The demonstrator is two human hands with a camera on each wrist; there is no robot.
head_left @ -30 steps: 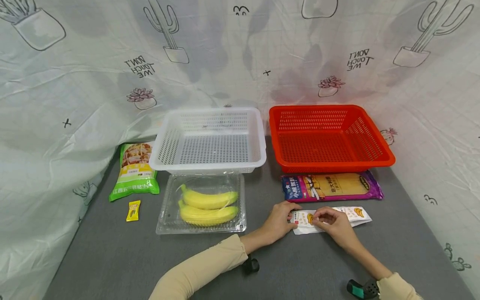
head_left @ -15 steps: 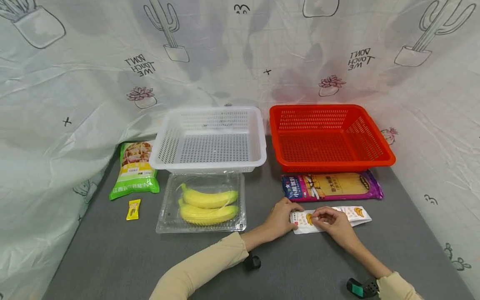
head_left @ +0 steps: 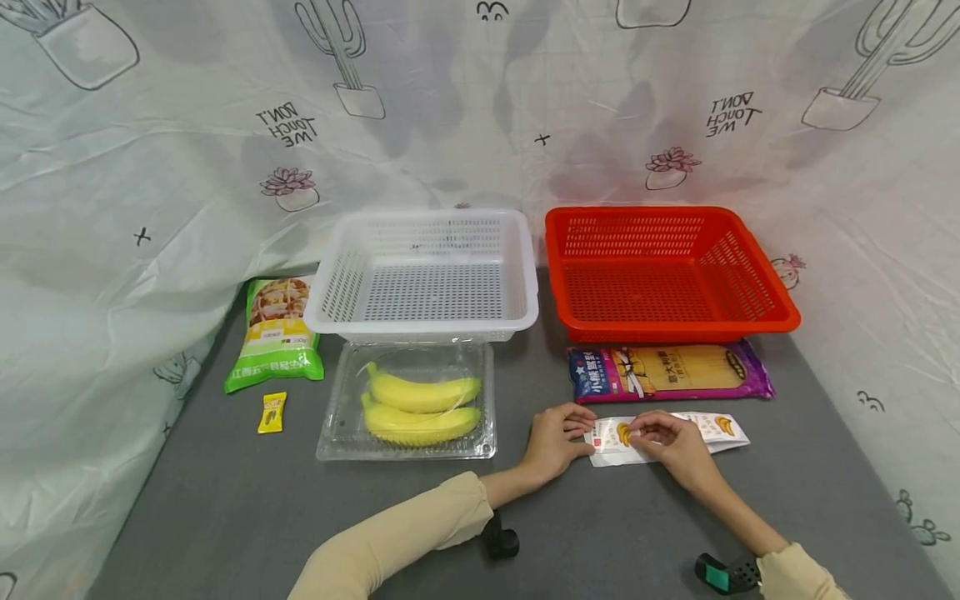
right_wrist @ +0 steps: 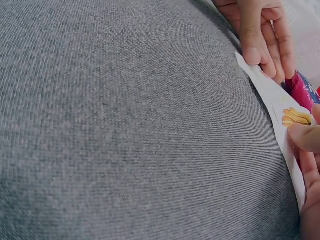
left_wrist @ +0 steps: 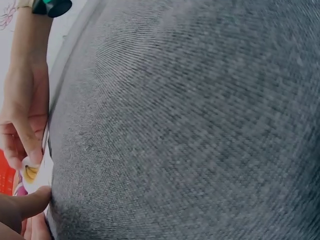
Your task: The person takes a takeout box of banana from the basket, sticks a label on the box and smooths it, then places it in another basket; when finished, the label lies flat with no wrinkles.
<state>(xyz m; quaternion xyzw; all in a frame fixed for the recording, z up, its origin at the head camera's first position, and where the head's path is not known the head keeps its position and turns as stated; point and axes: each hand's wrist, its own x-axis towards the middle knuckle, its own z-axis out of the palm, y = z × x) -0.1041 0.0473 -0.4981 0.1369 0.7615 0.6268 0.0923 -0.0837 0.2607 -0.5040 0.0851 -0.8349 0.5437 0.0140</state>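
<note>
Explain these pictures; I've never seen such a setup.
There is no machine here: these are a person's bare left hand and right hand. The wide picture comes from a camera on the head, looking forward and down; the other two come from cameras on each wrist. On the grey surface lie a white perforated plastic basket, a red perforated plastic basket, a clear plastic box holding two yellow bananas, a long purple-and-yellow plastic pack, a green-and-yellow plastic bag and a small yellow packet. The left hand holds one end of a white paper strip printed with bananas; the right hand pinches at one banana print.
</note>
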